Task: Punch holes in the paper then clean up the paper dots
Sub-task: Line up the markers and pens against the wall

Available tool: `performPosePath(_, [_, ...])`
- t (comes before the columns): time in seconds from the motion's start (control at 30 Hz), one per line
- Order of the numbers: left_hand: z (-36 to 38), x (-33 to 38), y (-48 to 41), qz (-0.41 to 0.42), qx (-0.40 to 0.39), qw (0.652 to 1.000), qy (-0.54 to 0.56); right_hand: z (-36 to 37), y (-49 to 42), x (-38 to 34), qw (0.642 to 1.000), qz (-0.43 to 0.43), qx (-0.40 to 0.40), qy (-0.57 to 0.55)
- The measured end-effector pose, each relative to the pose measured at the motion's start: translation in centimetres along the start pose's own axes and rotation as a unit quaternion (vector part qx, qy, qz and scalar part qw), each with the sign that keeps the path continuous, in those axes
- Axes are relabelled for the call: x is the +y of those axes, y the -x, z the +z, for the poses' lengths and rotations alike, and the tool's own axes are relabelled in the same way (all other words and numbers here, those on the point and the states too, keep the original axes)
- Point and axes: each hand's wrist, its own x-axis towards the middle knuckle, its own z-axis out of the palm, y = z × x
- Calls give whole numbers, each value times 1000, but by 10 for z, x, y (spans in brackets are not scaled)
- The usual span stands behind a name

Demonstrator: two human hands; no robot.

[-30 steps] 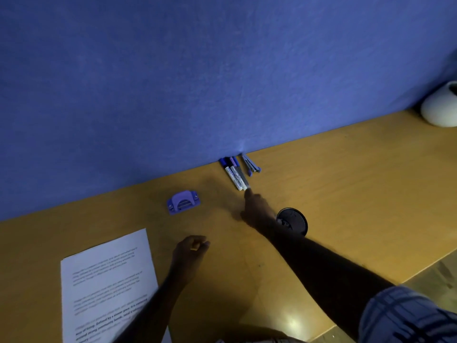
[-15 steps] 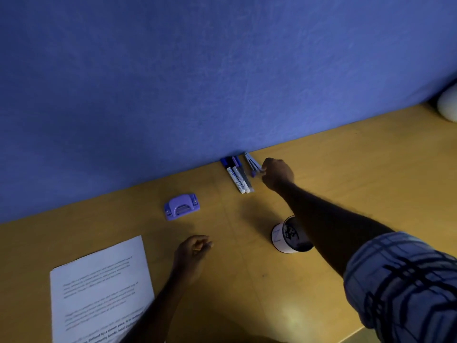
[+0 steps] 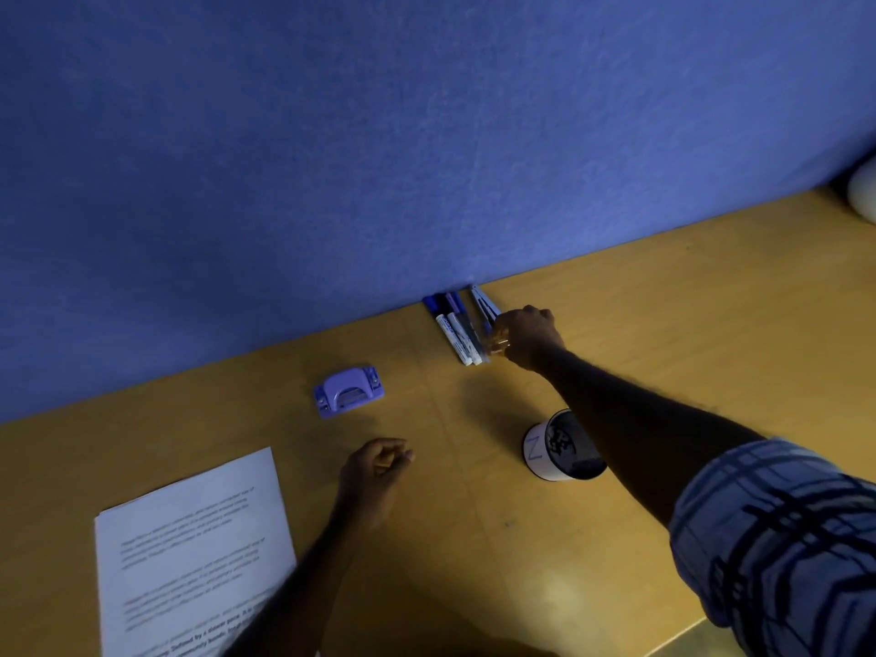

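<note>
— Looking down from the head camera: where do things sit?

— The sheet of paper (image 3: 189, 552) lies flat on the wooden surface (image 3: 687, 324) at the near left, with no holes that I can make out. The hole punch (image 3: 348, 393) stands apart from it, further back, near the blue wall (image 3: 379, 135).

— And the hands?

— The right hand (image 3: 526, 339) is stretched out to the markers (image 3: 457, 331) lined against the wall, fingers curled at their near ends; the light is dim, so I cannot tell whether it grips one. The left hand (image 3: 377, 471) rests by the sheet, loosely curled and holding nothing. A cup (image 3: 561, 448) stands under the right forearm.

— How will the paper handle?

— Thin, light and floppy, I'd judge; it will slide on that smooth top. Best pinched at an edge and fed straight into the slot. The punch looks small, rigid plastic: hold its base steady and press the lever from above. The dots will be tiny and scatter easily.
</note>
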Motion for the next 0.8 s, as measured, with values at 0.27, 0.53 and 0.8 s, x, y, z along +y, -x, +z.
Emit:
performPosePath(0.27, [-9,1,7,10,-6,1000,-6,-15,9,2,1000,2,17,14])
performPosePath(0.53, [-25,5,22,23,7,998,-57,-34,36,-16,999,-43,31,6])
performPosePath(0.8, [-43,6,60,33,22,997,-73,-24,92,-55,991,-125,45,-21])
